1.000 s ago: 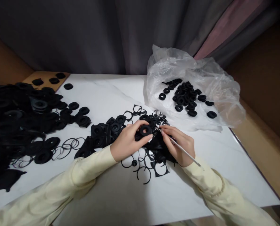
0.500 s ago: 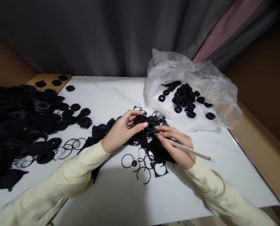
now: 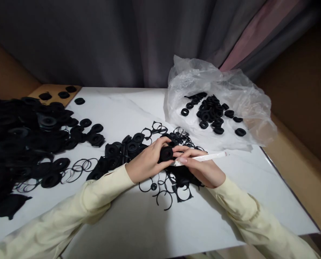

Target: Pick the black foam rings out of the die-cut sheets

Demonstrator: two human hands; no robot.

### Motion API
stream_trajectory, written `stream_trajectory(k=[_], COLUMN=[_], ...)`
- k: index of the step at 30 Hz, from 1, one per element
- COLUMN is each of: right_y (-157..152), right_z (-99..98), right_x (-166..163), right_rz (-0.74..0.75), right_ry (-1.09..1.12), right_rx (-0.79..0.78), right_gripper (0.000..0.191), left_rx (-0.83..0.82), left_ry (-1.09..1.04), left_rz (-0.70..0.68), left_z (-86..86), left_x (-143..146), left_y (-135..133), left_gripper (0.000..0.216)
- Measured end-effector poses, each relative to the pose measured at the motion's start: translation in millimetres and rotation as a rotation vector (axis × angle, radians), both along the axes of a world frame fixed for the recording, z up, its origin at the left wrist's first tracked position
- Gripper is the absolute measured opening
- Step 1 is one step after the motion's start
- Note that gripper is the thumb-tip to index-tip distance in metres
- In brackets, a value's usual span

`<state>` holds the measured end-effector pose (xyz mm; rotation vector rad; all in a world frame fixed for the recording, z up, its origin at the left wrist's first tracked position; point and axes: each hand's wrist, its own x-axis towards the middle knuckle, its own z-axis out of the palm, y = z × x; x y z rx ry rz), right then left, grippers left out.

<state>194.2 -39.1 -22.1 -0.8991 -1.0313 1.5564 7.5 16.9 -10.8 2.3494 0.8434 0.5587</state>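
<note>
Pinches a ring in the left hand, thumb below and fingertips curled over the top, just above the middle of the table. Black, matte, rubbery-looking, thick-walled, with a round hole. Grips a stick in the right hand, fingers pressed together along it. Thin, white, straight, lying almost level; near end at the ring (touching or just beside, cannot tell), far end pointing right toward the bag. Pale yellow sleeves, soft and creased.

Beneath the hands, offcuts: thin black hoops and open arcs, flat and tangled, a few with ragged square corners. Just left of them, discs of the same dull black, overlapping. Far left, a heap, dense and layered, with loose discs at its edge toward the centre. At back right, the bag: clear, crinkled, glossy plastic, spread open, with a small pile of chunky rings lying on it, well apart from the hands.

White, smooth tabletop with faint grey veins like marble and a slight sheen. At its back left corner, a tan board bearing a few discs. Behind, a grey curtain in heavy vertical folds, with a pink fold at the right. Plain brown walls on either side, dimly lit.
</note>
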Motion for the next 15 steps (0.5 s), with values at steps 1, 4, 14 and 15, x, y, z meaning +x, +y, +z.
stream_trajectory(k=[1,4,14,15], right_y=[0.1,0.1,3.4,3.9], right_z=[-0.9,-2.6,2.5,3.5], right_x=[-0.1,-0.3,4.0,4.8], right_rz=[0.002,0.009,0.06,0.069], right_ry=[0.003,-0.058,-0.004,0.012], right_rx=[-0.008,-0.022,-0.081,-0.079], right_gripper=[0.011,0.011,0.01,0.011], left_rx=[-0.02,-0.057,-0.135,-0.148], left_ry=[0.013,0.055,0.2,0.211], left_rz=[-0.002,0.0,-0.229,-0.256], left_z=[-0.6,-0.7,31.2,34.8], left_x=[0.7,2.6,-11.2,-13.3], left_y=[-0.2,-0.6,12.1,14.2], left_gripper=[0.048,0.05,0.05,0.049])
